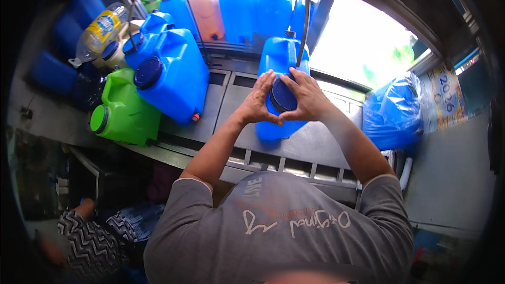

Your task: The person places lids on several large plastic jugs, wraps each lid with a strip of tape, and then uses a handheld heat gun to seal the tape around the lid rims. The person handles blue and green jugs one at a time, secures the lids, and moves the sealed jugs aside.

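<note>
A blue plastic jerrycan (279, 55) stands upright on the steel counter (321, 142) in front of me. Both my hands wrap its dark blue screw cap (282, 96). My left hand (259, 101) grips the cap's left side, and my right hand (307, 96) covers its right side and top. A dark hose (305, 10) runs down behind the can to its small top opening.
At the left, a large blue jerrycan (173, 73) and a green one (126, 110) stand capped, with a clear bottle (100, 31) behind. Several blue and one orange can (208, 10) line the window ledge. A blue plastic bag (392, 113) sits right. Another person's patterned sleeve (87, 242) shows lower left.
</note>
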A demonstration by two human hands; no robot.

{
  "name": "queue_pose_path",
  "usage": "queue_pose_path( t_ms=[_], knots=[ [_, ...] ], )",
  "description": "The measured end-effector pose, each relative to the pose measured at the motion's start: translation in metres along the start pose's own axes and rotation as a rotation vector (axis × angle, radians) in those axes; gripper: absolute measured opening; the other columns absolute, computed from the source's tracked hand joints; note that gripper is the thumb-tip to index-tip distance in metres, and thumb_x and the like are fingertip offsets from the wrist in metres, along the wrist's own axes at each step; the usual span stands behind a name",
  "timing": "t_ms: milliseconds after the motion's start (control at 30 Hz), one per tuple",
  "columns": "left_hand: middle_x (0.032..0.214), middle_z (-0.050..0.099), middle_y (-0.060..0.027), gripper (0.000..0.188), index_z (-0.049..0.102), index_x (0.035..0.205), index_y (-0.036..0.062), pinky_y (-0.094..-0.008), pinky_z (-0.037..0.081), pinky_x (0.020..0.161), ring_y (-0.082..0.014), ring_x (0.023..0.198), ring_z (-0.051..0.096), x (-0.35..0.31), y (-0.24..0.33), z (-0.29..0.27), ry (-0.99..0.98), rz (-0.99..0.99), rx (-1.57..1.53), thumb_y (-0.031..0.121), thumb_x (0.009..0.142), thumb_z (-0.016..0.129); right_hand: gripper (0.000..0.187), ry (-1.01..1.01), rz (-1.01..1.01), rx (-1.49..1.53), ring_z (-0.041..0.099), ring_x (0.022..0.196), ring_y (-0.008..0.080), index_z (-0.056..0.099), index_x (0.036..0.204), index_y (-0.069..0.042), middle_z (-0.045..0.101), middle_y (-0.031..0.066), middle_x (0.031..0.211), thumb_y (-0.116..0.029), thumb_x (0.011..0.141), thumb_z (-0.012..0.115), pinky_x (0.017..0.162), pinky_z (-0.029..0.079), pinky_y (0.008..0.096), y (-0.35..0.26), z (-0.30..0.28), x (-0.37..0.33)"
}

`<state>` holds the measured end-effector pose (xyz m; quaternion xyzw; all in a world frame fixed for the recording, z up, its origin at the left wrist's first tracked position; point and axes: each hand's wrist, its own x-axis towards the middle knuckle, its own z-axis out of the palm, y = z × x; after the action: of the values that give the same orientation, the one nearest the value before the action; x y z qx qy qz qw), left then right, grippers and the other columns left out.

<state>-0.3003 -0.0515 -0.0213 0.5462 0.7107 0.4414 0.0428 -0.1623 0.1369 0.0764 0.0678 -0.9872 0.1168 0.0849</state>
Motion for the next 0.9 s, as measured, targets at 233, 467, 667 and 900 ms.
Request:
queue_pose_path(
  t_ms=[233, 467, 667, 900],
  knots=[
    [0.161, 0.023, -0.0195, 0.131, 0.031, 0.153, 0.0093, -0.0519, 0.023, 0.124, -0.0420, 0.152, 0.016, -0.002, 0.004, 0.008, 0.050, -0.076, -0.072, 0.049, 0.047, 0.096, 0.108, 0.039, 0.153, -0.013, 0.034, 0.143, 0.0450, 0.043, 0.151, -0.015, 0.034, 0.0251, 0.154, -0.068, 0.064, 0.079, 0.116, 0.031, 0.0553, -0.016, 0.010, 0.002],
    [0.157, 0.029, -0.0227, 0.129, 0.034, 0.150, 0.0048, -0.0519, 0.023, 0.122, -0.0430, 0.149, 0.023, -0.004, -0.002, 0.016, 0.115, -0.006, -0.045, 0.055, 0.047, 0.095, 0.102, 0.094, 0.489, -0.102, 0.036, 0.142, 0.0438, 0.043, 0.149, -0.013, 0.039, 0.0251, 0.151, -0.060, 0.067, 0.080, 0.116, 0.031, 0.0551, -0.050, 0.021, 0.009],
    [0.150, 0.043, -0.0205, 0.100, 0.061, 0.132, 0.0128, -0.0603, 0.026, 0.114, -0.0440, 0.142, 0.034, -0.005, -0.016, -0.090, 0.240, 0.178, 0.448, 0.071, 0.054, 0.085, 0.115, 0.069, 0.507, 0.184, 0.041, 0.139, 0.0458, 0.035, 0.153, -0.001, 0.039, 0.0275, 0.152, -0.078, 0.074, 0.068, 0.115, 0.034, 0.0523, -0.020, 0.018, 0.031],
    [0.152, 0.042, -0.0197, 0.121, 0.048, 0.149, 0.0192, -0.0561, 0.034, 0.115, -0.0421, 0.140, 0.040, -0.090, -0.104, -0.306, 0.423, -0.867, 0.949, 0.084, 0.051, 0.077, 0.080, 0.163, 0.957, 0.377, 0.065, 0.110, 0.0318, 0.044, 0.142, 0.007, 0.061, 0.0252, 0.126, -0.046, 0.088, 0.072, 0.091, 0.053, 0.0415, 0.052, 0.041, 0.131]
  ],
)
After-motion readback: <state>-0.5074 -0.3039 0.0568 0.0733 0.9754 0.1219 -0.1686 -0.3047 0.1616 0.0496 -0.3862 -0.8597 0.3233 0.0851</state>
